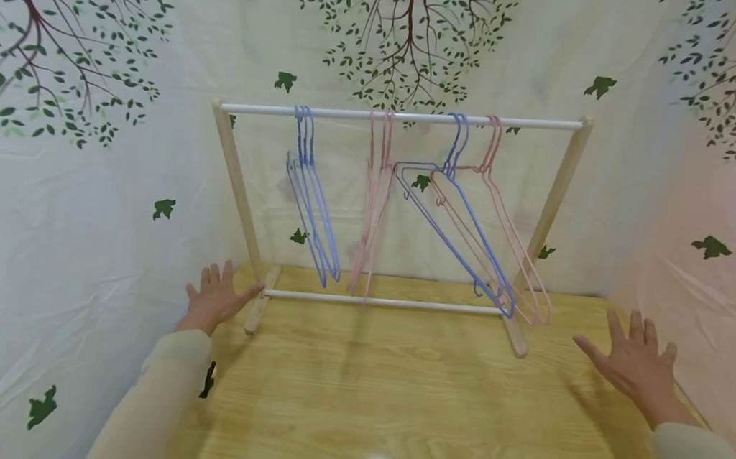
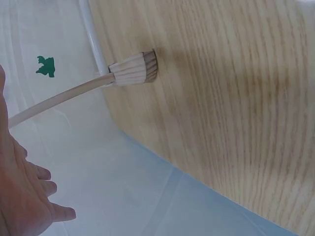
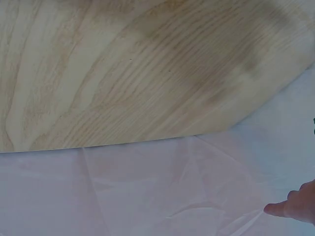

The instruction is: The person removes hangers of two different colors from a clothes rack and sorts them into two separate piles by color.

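Observation:
My left hand (image 1: 215, 298) is held out with fingers spread, beside the left foot of a clothes rack (image 1: 403, 118); it holds nothing. On the far right my right hand (image 1: 639, 362) also has its fingers spread, over the table's right side, holding nothing. From the rack's white top rail hang several blue and pink hangers. Thin blue hangers (image 1: 307, 210) are bunched at the left, and pink hangers (image 1: 376, 223) hang near the middle. Farther right, blue hangers (image 1: 481, 227) overlap other pink hangers (image 1: 522, 249). In the left wrist view, the rack's wooden foot (image 2: 133, 70) appears near my left hand.
The rack stands at the back of a wood-grain table (image 1: 355, 394). A lower white rail (image 1: 388, 302) joins its wooden feet. Cloth walls (image 1: 94, 251) printed with trees and leaves surround the table at the back and both sides.

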Demonstrator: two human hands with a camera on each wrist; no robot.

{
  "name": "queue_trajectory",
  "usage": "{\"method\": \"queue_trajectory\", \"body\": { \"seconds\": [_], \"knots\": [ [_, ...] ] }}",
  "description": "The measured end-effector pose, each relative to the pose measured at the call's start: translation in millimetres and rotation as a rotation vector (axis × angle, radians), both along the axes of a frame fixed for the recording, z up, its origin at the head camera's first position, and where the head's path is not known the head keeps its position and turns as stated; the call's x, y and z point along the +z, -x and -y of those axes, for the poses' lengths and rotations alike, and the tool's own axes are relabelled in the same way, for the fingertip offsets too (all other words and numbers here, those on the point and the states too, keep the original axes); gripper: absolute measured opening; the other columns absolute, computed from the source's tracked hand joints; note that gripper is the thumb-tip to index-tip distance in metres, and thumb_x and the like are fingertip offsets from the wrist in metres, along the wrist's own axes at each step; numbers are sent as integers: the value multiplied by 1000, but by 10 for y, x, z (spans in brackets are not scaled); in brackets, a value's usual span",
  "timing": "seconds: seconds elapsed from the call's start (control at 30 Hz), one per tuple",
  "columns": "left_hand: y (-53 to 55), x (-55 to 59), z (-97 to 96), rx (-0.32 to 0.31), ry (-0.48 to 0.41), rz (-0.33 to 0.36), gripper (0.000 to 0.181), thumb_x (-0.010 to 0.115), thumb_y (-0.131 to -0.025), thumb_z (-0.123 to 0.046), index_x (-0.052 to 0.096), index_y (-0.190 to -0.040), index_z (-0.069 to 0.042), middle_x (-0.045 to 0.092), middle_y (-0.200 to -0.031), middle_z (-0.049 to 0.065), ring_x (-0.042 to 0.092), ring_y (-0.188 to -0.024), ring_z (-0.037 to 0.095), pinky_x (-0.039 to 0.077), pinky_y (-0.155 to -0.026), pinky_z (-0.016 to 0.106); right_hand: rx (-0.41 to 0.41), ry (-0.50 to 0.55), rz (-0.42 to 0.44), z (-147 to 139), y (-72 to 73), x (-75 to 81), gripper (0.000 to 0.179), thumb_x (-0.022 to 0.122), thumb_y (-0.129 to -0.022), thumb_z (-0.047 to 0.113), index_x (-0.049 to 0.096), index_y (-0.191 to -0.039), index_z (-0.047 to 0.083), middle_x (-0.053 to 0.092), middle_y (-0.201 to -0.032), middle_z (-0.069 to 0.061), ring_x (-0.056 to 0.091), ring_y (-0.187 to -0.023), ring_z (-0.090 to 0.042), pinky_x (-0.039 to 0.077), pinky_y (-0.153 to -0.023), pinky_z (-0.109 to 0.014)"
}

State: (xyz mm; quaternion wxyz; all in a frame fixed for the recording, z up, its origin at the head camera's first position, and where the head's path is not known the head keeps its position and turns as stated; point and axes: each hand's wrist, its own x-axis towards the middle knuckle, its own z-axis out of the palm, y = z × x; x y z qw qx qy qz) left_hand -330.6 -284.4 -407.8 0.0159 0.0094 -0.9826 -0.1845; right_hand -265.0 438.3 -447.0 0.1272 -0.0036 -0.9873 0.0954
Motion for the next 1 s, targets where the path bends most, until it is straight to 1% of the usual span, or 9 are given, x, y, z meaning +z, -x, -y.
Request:
{"method": "queue_trajectory", "body": {
  "seconds": [0.23,0.37,0.47,0.53,0.63,0.73,0.8,0.9,1.0],
  "knots": [
    [56,61,11,10,-12,7,109,37,-94,-73,-5,-154,8,-9,-155,40,-7,-142,56,-3,-104,77,10,13,-47,8,69,49,95,44,-98,62,3,-158,2,0,-152,-43,5,-135,-64,1,-92,-83],
    [102,89,32,19,-26,4,108,36,-95,-72,-6,-154,8,-8,-155,39,-6,-142,55,-1,-106,75,17,39,-51,31,94,117,93,43,-99,60,2,-157,0,-1,-152,-43,2,-135,-64,1,-94,-83],
    [137,113,49,24,-50,-15,107,36,-95,-72,-4,-155,7,-4,-156,39,-3,-143,54,2,-108,73,24,53,-52,73,107,194,92,43,-99,60,3,-157,0,-2,-153,-43,2,-135,-64,2,-94,-82],
    [156,140,49,28,-68,-24,106,36,-95,-72,-4,-155,6,-3,-156,38,-1,-143,54,4,-109,71,32,55,-63,99,119,237,92,43,-100,59,4,-157,-1,0,-153,-43,4,-135,-64,4,-94,-82],
    [179,186,34,30,-89,-35,104,37,-97,-70,-4,-155,6,-1,-156,38,1,-143,54,7,-110,70,42,53,-82,133,136,286,91,45,-99,58,7,-157,-1,3,-152,-43,7,-134,-64,7,-93,-82],
    [208,227,20,33,-107,-47,102,38,-98,-66,-4,-155,7,1,-155,40,5,-142,55,11,-109,70,44,53,-90,165,159,326,91,44,-100,58,7,-157,-1,3,-153,-42,8,-135,-63,7,-95,-81],
    [237,242,19,34,-122,-61,100,39,-98,-65,-3,-155,7,3,-155,40,8,-141,56,14,-109,70,42,58,-95,189,167,365,91,44,-100,58,6,-157,-1,1,-154,-41,7,-135,-63,7,-97,-80],
    [296,260,31,35,-143,-80,100,40,-99,-64,-2,-155,7,5,-154,41,12,-140,56,17,-110,68,42,56,-108,229,175,433,90,43,-100,58,7,-157,-2,3,-154,-41,9,-135,-63,9,-98,-79],
    [364,269,50,38,-177,-89,100,42,-99,-63,-2,-155,7,7,-155,39,13,-141,55,18,-111,65,49,64,-118,267,176,501,90,43,-100,57,8,-157,-3,4,-154,-41,10,-136,-62,11,-98,-78]
  ]
}}
